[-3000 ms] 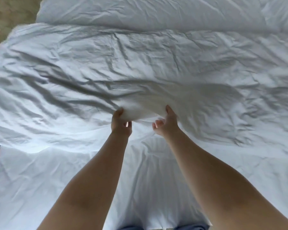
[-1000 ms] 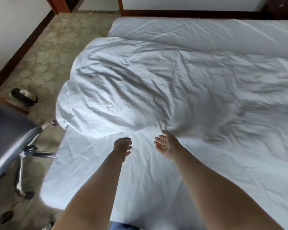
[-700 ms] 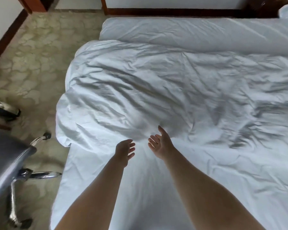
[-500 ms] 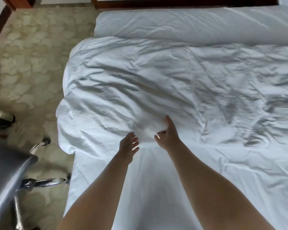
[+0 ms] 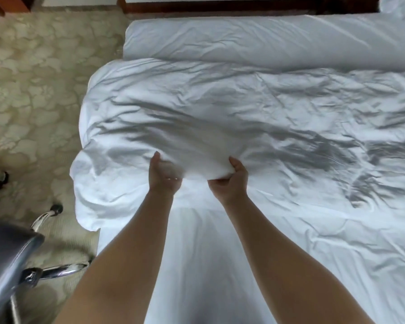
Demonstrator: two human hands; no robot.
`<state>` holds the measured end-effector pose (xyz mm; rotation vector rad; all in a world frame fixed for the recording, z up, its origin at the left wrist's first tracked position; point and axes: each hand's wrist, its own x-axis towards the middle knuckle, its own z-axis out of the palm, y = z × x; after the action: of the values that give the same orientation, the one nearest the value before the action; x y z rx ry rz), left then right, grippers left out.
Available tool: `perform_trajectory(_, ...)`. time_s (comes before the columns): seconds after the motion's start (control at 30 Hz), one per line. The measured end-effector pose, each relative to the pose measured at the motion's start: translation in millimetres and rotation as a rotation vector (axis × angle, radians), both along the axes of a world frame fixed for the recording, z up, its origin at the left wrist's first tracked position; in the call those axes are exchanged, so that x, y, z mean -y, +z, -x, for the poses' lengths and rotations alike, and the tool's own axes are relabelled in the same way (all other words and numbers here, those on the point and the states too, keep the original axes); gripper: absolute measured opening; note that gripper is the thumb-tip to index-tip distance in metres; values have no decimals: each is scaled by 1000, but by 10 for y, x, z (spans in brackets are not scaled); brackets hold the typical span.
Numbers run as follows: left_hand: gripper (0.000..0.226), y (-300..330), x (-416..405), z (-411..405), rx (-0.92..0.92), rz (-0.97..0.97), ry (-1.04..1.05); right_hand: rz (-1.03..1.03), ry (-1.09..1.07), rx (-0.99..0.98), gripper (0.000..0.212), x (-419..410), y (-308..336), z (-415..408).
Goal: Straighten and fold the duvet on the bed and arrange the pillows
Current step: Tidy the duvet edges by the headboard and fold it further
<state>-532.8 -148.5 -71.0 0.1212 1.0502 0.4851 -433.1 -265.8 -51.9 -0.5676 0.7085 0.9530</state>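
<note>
You have 2 hands on 1 white duvet (image 5: 255,118), which lies crumpled across the bed (image 5: 220,265); no writing or label shows anywhere. Your left hand (image 5: 164,176) and right hand (image 5: 229,181) each curl around the duvet's near edge, thumbs on top, lifting a bunched fold off the sheet. 1 long white roll (image 5: 255,40) lies along the far side. 1 dark chair (image 5: 7,265) stands at your left on the patterned floor (image 5: 33,90).

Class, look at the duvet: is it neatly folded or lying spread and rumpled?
Spread and rumpled: the duvet lies creased across the bed, both hands gripping its near edge.
</note>
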Motion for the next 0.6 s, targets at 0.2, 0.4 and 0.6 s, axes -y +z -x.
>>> perform_trajectory(0.2,18,386,-168,85,111,-220,187,54,54,84,24,-117,69,-46)
perform_trajectory(0.4,31,-262,243,594,-217,52,37,288,250,-31,7,275,-736,268)
perform_trajectory(0.6,28,-495,373,935,-305,77,134,465,476,-19,12,519,-763,514)
